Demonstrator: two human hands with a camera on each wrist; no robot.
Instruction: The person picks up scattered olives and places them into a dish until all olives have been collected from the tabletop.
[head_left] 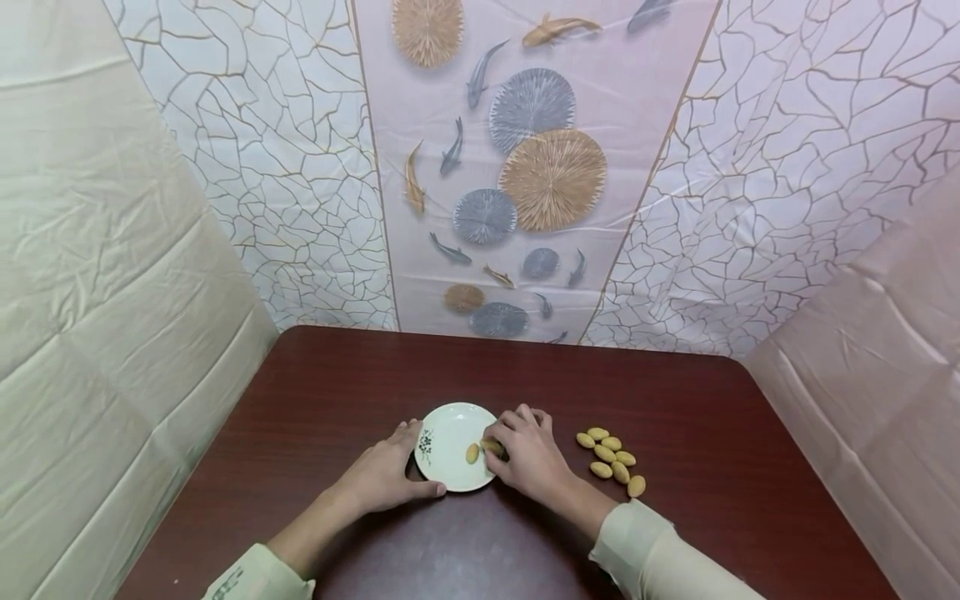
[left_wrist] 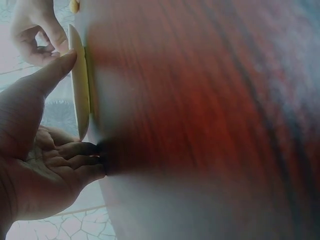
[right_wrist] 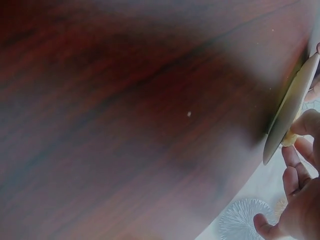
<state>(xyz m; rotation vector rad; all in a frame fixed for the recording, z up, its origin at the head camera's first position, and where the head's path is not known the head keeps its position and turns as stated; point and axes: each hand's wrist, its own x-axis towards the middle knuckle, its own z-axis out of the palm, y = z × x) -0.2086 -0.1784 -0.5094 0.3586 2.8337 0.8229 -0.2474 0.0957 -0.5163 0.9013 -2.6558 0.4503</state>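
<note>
A white plate (head_left: 453,425) with a dark floral print on its left side lies on the table. My left hand (head_left: 385,472) holds it at the left, thumb at the near rim and fingers along the far left edge. One yellow-brown oval nut-like piece (head_left: 472,453) lies on the plate. Beside it, over the plate's right side, my right hand (head_left: 527,450) pinches a second such piece (right_wrist: 288,139) between thumb and fingers. Its fingers partly hide that piece in the head view.
Several more of the oval pieces (head_left: 604,453) lie in a loose group on the dark wooden table (head_left: 360,375), right of the right hand. A patterned cloth wall (head_left: 480,275) stands behind the table, with plain cloth (head_left: 112,333) along the left side.
</note>
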